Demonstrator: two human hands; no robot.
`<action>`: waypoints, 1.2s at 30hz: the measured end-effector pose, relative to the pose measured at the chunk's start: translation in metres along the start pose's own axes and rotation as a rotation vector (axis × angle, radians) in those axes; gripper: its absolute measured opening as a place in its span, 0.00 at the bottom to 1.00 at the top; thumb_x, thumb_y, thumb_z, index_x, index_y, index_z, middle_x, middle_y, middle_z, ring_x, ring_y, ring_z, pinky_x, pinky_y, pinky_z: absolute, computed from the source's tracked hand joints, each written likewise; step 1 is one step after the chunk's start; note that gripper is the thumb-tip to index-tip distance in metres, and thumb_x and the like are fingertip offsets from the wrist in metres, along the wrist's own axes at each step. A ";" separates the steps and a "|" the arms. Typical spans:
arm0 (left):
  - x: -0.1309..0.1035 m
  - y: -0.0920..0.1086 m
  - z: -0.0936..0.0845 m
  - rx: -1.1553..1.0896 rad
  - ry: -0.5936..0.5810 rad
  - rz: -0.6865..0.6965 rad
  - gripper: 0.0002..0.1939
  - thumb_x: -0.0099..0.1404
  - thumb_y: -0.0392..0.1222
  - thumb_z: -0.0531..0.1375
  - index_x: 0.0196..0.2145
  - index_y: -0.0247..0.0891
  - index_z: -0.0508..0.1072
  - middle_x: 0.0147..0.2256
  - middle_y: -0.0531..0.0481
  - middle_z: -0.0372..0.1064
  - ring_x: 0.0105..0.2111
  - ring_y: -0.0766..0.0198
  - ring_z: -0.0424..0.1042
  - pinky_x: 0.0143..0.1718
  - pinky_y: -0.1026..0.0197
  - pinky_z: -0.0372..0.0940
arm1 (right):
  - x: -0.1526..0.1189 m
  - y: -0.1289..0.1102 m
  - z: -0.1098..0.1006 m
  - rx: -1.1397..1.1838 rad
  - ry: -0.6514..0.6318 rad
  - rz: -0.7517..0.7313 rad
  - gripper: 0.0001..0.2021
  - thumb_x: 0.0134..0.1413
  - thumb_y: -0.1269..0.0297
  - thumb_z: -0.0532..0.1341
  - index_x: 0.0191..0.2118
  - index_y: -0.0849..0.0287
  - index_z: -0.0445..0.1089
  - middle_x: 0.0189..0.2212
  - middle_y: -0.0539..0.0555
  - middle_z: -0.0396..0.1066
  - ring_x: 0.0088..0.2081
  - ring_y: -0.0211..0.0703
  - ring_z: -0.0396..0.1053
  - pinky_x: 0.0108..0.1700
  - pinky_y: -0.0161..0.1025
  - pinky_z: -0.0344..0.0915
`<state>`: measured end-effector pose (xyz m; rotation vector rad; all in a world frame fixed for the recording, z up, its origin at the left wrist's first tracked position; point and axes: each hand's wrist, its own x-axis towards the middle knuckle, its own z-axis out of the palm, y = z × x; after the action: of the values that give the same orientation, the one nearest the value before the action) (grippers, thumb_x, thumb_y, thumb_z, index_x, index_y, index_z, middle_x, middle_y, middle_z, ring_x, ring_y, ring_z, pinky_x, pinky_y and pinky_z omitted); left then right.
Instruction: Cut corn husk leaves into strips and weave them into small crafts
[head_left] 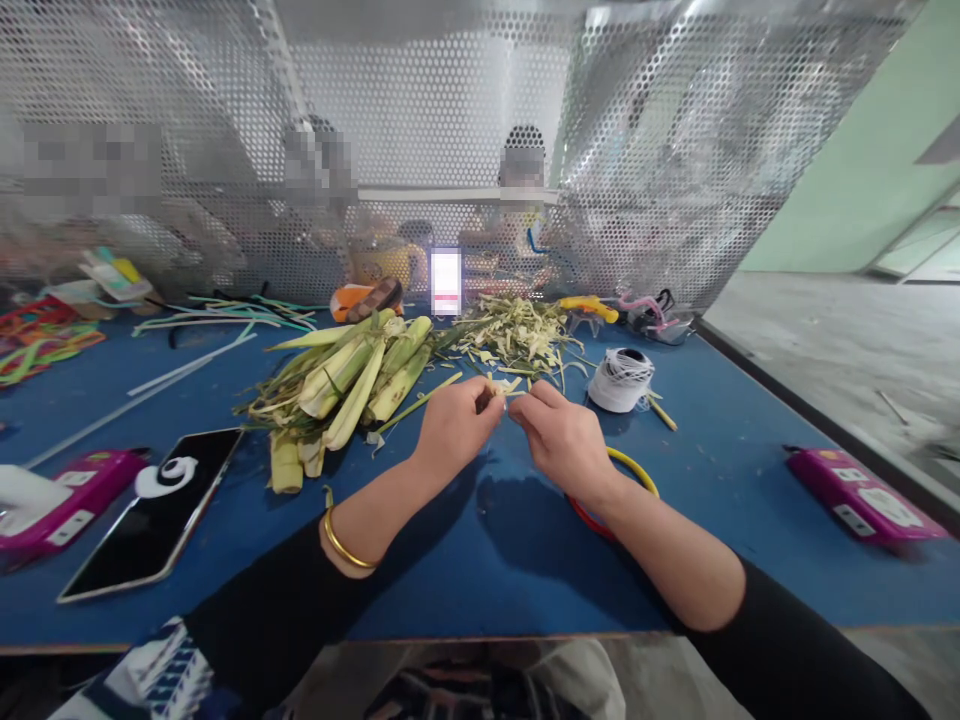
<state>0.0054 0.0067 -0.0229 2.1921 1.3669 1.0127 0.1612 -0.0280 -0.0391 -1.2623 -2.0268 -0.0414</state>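
Above the blue table (pixel 450 580), my left hand (pixel 454 425) pinches a small pale strip of corn husk (pixel 506 387) between thumb and fingers. Close by on its right, my right hand (pixel 566 435) is closed, its fingertips at the other side of the same strip. The strip is mostly hidden by the fingers. Left of my hands lies a pile of green and pale corn husks (pixel 367 380). Behind them is a heap of shredded husk (pixel 517 330). A spool of white thread (pixel 621 382) stands right of my right hand. A yellow and red ring (pixel 637 470) lies partly under my right forearm.
A black-screened tablet (pixel 157 510) and a magenta box (pixel 97 495) lie at left, another magenta box (pixel 862 495) at right. Yellow-handled scissors (pixel 589 307) and a lit phone (pixel 446 280) are at the back. A perforated metal screen (pixel 427 90) closes the far side, people behind it.
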 end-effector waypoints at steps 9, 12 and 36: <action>0.002 0.004 -0.010 -0.416 -0.501 0.078 0.08 0.60 0.40 0.57 0.25 0.37 0.70 0.22 0.53 0.69 0.23 0.67 0.68 0.28 0.66 0.60 | 0.017 0.026 -0.018 0.384 -0.068 0.068 0.08 0.55 0.66 0.57 0.26 0.58 0.68 0.25 0.50 0.64 0.29 0.37 0.61 0.32 0.34 0.57; 0.003 0.004 -0.009 -0.549 -0.418 0.014 0.07 0.60 0.42 0.57 0.28 0.36 0.70 0.23 0.53 0.70 0.24 0.66 0.69 0.28 0.65 0.63 | 0.019 0.032 -0.008 0.683 -0.103 0.336 0.08 0.49 0.60 0.60 0.26 0.58 0.68 0.18 0.45 0.59 0.21 0.34 0.54 0.25 0.34 0.51; 0.005 0.002 -0.008 -0.514 -0.275 -0.030 0.06 0.59 0.42 0.58 0.29 0.37 0.70 0.25 0.52 0.71 0.26 0.64 0.71 0.30 0.64 0.65 | 0.017 0.028 -0.001 0.878 -0.176 0.537 0.12 0.44 0.54 0.64 0.26 0.59 0.68 0.15 0.43 0.56 0.17 0.31 0.49 0.21 0.33 0.44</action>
<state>0.0022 0.0097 -0.0144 1.8339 0.8930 0.8895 0.1796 -0.0010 -0.0374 -1.1687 -1.4646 1.1122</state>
